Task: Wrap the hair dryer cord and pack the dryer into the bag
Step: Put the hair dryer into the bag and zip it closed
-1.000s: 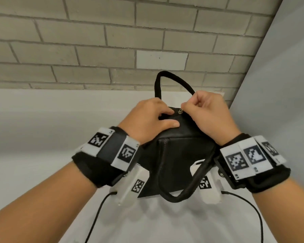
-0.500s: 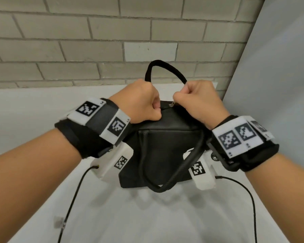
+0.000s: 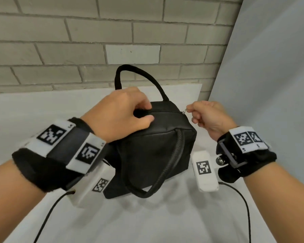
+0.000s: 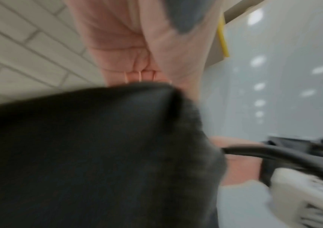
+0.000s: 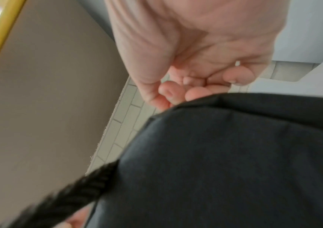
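Observation:
A black fabric bag (image 3: pixel 153 151) stands on the white table (image 3: pixel 165 216), its top zipper closed along the visible length. My left hand (image 3: pixel 123 114) grips the bag's top at the left end of the zipper, fingers and thumb curled over the fabric. At the bag's right top corner my right hand (image 3: pixel 202 111) pinches the small metal zipper pull (image 3: pixel 184 112). One strap (image 3: pixel 139 78) arches up behind, the other strap (image 3: pixel 167 165) hangs down the front. The bag (image 4: pixel 98 154) fills the blurred left wrist view and the bag (image 5: pixel 234 162) fills the right wrist view. No hair dryer or cord shows.
A grey brick wall (image 3: pixel 95 41) runs close behind the table. A pale grey panel (image 3: pixel 270 85) stands along the right side. Thin black cables (image 3: pixel 242 199) trail from the wrist cameras over the table's front area.
My right hand has drawn the zipper pull from the middle of the bag's top out to its right corner. My left hand stays gripping the left end.

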`<control>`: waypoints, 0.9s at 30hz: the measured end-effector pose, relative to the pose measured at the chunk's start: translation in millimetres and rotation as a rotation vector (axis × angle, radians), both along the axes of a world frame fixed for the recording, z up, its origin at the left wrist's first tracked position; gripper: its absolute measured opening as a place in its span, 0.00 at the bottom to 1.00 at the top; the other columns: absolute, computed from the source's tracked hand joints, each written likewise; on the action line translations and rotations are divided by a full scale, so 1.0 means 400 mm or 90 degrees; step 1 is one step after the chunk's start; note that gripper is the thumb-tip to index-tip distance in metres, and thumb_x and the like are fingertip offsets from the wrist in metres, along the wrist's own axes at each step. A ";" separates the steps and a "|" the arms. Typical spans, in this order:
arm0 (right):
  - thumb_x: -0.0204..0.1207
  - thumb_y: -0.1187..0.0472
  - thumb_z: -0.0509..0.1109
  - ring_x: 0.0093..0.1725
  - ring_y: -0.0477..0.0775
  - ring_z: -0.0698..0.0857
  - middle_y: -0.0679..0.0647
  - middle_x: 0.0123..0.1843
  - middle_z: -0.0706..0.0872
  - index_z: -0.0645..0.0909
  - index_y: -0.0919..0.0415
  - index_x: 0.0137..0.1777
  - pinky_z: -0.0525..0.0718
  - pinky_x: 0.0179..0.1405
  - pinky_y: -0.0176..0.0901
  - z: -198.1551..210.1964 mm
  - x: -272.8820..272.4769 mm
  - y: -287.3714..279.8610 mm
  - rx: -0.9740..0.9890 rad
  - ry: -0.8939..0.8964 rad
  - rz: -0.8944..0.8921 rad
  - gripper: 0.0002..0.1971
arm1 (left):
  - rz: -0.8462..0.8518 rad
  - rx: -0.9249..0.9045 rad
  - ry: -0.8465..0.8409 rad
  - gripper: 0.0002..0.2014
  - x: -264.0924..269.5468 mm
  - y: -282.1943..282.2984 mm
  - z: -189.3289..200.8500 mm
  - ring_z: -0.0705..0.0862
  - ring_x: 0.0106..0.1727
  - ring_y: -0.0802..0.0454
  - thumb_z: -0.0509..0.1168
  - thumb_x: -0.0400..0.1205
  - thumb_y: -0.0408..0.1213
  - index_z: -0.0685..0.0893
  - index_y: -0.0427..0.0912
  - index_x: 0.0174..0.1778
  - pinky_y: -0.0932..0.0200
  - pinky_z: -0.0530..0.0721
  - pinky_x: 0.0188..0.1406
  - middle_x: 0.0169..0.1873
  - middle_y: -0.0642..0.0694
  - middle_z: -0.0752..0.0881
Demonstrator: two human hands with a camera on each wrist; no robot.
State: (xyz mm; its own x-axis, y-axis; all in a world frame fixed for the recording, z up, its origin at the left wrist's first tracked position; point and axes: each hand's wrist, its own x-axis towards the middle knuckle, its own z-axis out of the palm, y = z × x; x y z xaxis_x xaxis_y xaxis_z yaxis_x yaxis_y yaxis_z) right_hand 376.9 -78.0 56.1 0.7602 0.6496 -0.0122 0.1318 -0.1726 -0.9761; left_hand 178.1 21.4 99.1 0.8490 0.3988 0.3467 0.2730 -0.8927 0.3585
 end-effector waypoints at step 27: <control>0.70 0.66 0.67 0.22 0.47 0.70 0.44 0.11 0.69 0.75 0.58 0.28 0.70 0.29 0.38 -0.080 -0.004 -0.054 0.093 0.133 -0.100 0.10 | -0.048 0.027 -0.004 0.12 0.085 -0.093 -0.082 0.70 0.51 0.54 0.60 0.80 0.32 0.82 0.44 0.58 0.58 0.74 0.50 0.53 0.46 0.80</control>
State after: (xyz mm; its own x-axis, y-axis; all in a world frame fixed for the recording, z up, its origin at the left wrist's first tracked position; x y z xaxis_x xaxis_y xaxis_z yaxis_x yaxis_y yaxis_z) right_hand 375.5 -99.5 23.9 0.8429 0.5299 -0.0936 -0.0912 -0.0307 -0.9954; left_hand 212.3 -15.6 66.3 0.8737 0.3187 0.3674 0.2022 -0.9250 0.3216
